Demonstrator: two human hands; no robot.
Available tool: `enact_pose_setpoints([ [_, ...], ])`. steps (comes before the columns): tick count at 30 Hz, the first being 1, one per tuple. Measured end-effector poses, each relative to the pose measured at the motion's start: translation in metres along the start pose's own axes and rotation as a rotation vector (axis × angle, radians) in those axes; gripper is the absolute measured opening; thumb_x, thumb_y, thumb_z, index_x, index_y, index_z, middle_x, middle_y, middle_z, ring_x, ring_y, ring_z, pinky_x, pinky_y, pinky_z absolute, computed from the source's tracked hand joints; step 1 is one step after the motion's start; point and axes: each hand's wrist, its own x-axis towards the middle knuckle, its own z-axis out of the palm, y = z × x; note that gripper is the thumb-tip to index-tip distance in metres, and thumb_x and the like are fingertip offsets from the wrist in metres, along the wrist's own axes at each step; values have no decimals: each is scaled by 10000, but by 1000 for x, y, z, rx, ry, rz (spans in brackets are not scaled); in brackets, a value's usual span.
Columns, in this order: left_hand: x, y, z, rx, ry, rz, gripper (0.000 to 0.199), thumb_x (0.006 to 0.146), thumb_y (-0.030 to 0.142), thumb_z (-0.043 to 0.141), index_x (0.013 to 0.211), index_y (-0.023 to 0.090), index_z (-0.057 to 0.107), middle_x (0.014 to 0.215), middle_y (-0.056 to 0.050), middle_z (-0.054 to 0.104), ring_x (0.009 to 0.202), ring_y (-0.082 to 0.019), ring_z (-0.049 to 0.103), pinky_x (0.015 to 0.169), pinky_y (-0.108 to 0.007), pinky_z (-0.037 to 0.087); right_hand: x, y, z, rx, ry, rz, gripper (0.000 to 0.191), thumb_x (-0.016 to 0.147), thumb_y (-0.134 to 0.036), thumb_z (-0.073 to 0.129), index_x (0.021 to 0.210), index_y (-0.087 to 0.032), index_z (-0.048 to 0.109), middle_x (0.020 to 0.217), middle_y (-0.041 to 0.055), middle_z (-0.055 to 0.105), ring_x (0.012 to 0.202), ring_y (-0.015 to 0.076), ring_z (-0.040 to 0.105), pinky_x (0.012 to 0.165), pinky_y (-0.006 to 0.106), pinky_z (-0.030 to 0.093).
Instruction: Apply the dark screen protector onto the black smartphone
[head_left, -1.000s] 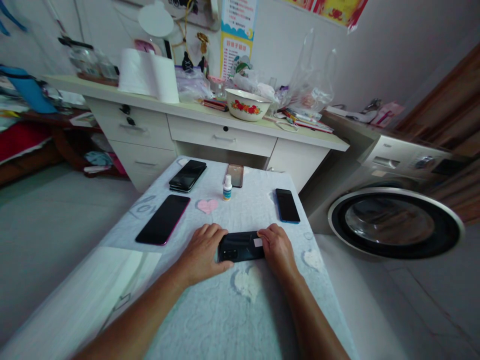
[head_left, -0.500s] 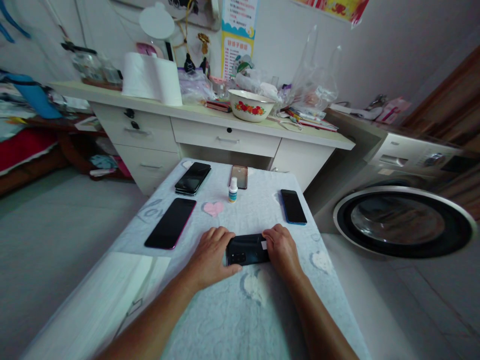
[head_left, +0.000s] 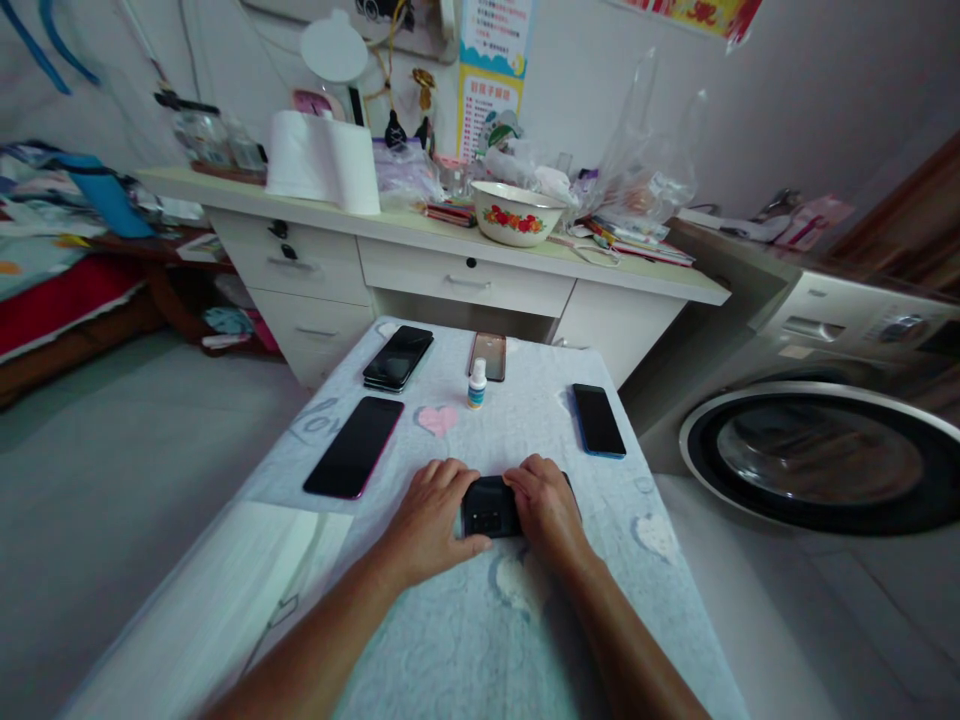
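Observation:
A dark phone [head_left: 491,508] lies sideways on the cloth-covered table, its camera block showing near the left end. Round that left end my left hand [head_left: 437,515] is closed, thumb along the near edge and fingers at the far edge. My right hand [head_left: 547,508] rests over the right part of the phone, fingers bent together on its back and hiding much of it. Beyond the hands stands a small white bottle [head_left: 477,385] with a blue and yellow label. Behind the bottle lies a brownish phone case [head_left: 489,357].
A large phone with a pink edge [head_left: 355,447] and stacked phones [head_left: 399,357] lie on the left of the table. A blue-edged phone [head_left: 598,420] is at the right. Behind stands a desk [head_left: 465,275]; a washing machine [head_left: 817,440] is on the right.
My right hand has slid left over the back of the phone, so the phone's right end now shows beyond it. My left hand keeps its place at the left end. The view has shifted slightly.

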Motion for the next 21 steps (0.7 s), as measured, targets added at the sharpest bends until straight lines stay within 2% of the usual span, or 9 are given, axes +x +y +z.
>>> enact_pose_setpoints([
  [6, 1, -1, 2, -29, -1, -3, 622, 610, 407, 765, 1153, 250, 505, 1130, -52, 511, 1075, -275, 451, 937, -416, 367, 0, 2, 1, -37, -10, -24, 258, 863, -113, 486, 945, -228, 702, 853, 42, 591, 817, 176, 484, 764, 283, 341],
  [15, 0, -5, -2, -64, -9, 7, 628, 608, 359, 758, 1172, 260, 500, 1158, -46, 507, 1103, -266, 446, 966, -410, 359, 0, 8, -7, -146, 20, 107, 221, 864, -133, 506, 913, -213, 706, 847, 66, 587, 829, 199, 471, 757, 317, 318],
  [21, -1, -5, 0, -70, -14, -1, 614, 620, 374, 745, 1173, 268, 502, 1166, -51, 507, 1099, -276, 455, 961, -426, 360, 1, 2, 3, -129, 11, 37, 224, 905, -171, 480, 927, -235, 693, 871, 57, 578, 840, 190, 462, 766, 307, 316],
])
